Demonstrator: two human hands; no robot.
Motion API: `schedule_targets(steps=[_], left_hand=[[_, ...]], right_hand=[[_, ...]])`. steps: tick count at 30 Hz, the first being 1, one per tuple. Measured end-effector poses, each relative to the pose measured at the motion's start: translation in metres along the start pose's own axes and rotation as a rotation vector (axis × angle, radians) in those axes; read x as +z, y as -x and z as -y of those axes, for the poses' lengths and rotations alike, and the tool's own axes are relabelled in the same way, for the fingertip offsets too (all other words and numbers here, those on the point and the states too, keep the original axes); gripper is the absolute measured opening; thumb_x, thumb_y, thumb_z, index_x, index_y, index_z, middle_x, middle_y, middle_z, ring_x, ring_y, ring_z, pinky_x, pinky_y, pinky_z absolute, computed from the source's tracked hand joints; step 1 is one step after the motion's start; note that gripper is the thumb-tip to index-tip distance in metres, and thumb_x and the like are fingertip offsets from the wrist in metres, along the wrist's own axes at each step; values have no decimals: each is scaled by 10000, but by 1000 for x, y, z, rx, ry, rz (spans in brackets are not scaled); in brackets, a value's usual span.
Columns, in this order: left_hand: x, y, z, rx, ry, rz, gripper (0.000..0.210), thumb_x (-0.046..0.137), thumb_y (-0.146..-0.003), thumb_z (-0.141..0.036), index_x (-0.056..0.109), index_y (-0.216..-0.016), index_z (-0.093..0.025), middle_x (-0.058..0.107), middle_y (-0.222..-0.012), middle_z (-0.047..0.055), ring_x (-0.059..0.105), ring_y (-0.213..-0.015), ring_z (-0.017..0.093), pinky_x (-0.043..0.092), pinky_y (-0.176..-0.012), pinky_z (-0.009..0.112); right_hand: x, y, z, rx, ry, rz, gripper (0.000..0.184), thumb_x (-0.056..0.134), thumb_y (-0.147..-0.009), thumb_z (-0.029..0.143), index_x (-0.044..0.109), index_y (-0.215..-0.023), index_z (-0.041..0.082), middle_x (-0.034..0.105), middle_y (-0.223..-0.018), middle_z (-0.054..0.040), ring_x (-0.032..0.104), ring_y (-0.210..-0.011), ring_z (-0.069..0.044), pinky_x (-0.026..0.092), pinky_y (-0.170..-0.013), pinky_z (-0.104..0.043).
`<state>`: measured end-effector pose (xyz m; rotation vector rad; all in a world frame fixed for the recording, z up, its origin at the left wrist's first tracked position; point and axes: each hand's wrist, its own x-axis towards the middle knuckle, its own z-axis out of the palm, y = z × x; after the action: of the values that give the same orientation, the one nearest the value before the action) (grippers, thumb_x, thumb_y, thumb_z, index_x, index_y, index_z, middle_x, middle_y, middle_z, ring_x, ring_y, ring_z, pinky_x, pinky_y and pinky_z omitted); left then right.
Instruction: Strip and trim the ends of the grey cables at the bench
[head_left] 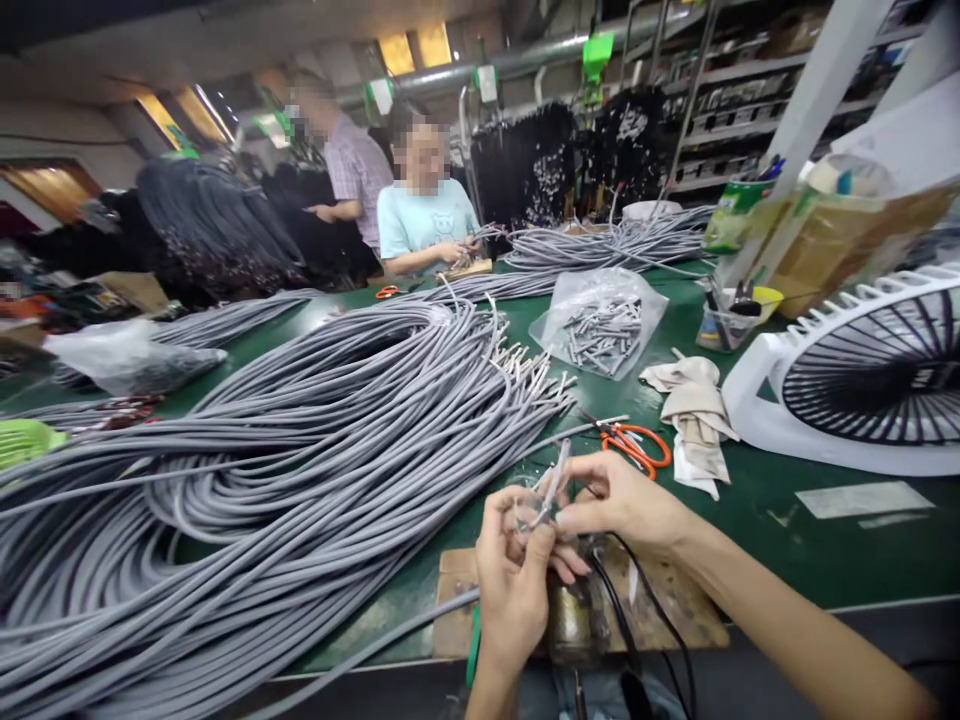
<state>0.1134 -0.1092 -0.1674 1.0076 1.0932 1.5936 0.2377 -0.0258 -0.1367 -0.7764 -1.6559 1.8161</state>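
Note:
Over the front edge of the green table, my left hand (516,575) is closed round the end of a grey cable (448,604), whose length runs off to the lower left. A short pale grey strip (556,478) sticks up between my two hands. My right hand (619,498) meets the left at that end, thumb and fingers pinched together. What lies in its pinch is too small and too covered to make out. Beneath the hands are a wooden board (679,605) and a glass jar (574,620), partly hidden, with thin black cords (622,600) beside it.
A big coil of grey cables (322,430) fills the left side. Orange-handled scissors (637,447), a bag of short grey pieces (604,325), cloth gloves (696,415) and a white fan (870,380) lie beyond and right. A co-worker (427,215) sits across the table; another person stands behind.

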Motion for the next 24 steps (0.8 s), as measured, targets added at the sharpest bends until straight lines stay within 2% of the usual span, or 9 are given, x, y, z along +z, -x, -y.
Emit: schedule_targets(steps=[2, 5, 8, 12, 15, 17, 20, 24], left_hand=[[-2, 0, 1, -9, 37, 47, 240, 542, -834, -327, 388, -972, -205, 563, -589, -51, 581, -389, 105, 409, -352, 148], [-5, 1, 3, -45, 90, 114, 247, 508, -857, -326, 381, -1041, -221, 527, -521, -73, 558, -353, 100, 376, -325, 131], [-6, 1, 4, -96, 123, 153, 311, 531, -840, -344, 401, -1095, -222, 525, -532, -65, 520, -328, 79, 343, -302, 118], [-2, -2, 4, -142, 126, 108, 433, 582, -800, -378, 455, -1176, -205, 458, -514, -78, 341, -279, 8, 262, -285, 99], [2, -6, 3, -165, 110, 52, 483, 623, -760, -401, 515, -1171, -172, 344, -461, -99, 217, -301, -6, 193, -292, 104], [4, -9, 3, -156, 88, 3, 482, 649, -730, -411, 571, -1124, -145, 286, -429, -104, 194, -319, 3, 176, -301, 117], [7, -12, 3, -104, 31, -100, 467, 673, -691, -429, 634, -1042, -124, 268, -409, -96, 192, -326, 19, 171, -300, 143], [9, -13, 3, -94, 58, -170, 455, 645, -696, -472, 660, -991, -126, 246, -428, -96, 151, -338, 19, 144, -307, 150]], right_hand=[[8, 0, -2, -37, -27, 47, 282, 728, -616, 302, 649, -813, 116, 544, -666, 20, 373, -474, -26, 277, -420, -163], [12, -1, -3, -114, -129, -8, 234, 696, -656, 319, 654, -768, 118, 558, -658, 12, 451, -536, -54, 355, -483, -175], [12, -2, -6, -117, -138, -103, 248, 721, -622, 335, 637, -702, 116, 550, -603, 17, 458, -509, -62, 379, -496, -195], [18, -1, -11, -221, 63, -312, 209, 681, -670, 316, 598, -637, 127, 535, -572, 15, 441, -496, -72, 364, -474, -201], [24, 3, -13, -345, 229, -388, 168, 606, -748, 276, 570, -655, 141, 528, -621, 4, 464, -532, -85, 378, -488, -200], [27, 5, -14, -371, 233, -356, 168, 560, -789, 287, 549, -701, 145, 516, -666, -4, 483, -559, -94, 398, -512, -209], [30, 5, -17, -347, 105, -255, 212, 510, -830, 352, 513, -762, 152, 484, -690, -1, 462, -550, -87, 388, -501, -207], [30, 4, -19, -296, -83, -193, 248, 515, -836, 399, 486, -791, 157, 375, -613, 48, 318, -458, -43, 261, -402, -174]])
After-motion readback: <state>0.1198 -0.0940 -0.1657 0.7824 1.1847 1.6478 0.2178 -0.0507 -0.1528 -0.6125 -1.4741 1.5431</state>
